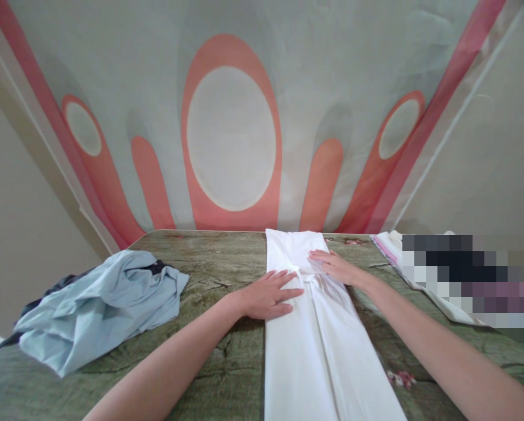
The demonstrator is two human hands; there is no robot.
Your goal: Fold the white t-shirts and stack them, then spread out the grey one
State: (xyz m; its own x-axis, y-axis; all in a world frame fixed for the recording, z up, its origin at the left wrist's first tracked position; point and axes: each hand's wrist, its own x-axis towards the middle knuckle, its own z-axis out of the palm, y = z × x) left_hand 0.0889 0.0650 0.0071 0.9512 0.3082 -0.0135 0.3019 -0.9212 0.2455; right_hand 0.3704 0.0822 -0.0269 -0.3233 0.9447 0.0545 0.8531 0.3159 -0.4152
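both hands lie flat and open, fingers extended and slightly spread, gripping nothing. left hand point(268, 295) rests palm down, with its fingers across the left edge of the white garment point(319, 356) and its heel on the desk point(227, 263). right hand point(336, 268) rests palm down on the same garment, slightly farther from the body. the fingertips of the two hands nearly meet over a small bunched knot of fabric.

location: the white garment lies as a long narrow strip on the desk, running from the far desk edge beyond the hands back toward the body between the forearms.

handling, as judged:
- light, thin and soft, with no stiffness, so it drapes and creases readily.
- smooth weave, so it probably slides easily on the desk cover.
- not fragile, but it wrinkles under pressure.
- best hold points appear to be the long side edges or the far end, pinched between thumb and fingers.

surroundings:
- a crumpled light blue garment point(104, 304) lies well left of the left hand, over a dark cloth point(54, 290).
- a white cloth with a pink edge point(393, 251) lies right of the right hand.
- a hanging fabric point(231, 140) with orange ovals is beyond both hands.

markings: no brand, label or legible writing is visible.
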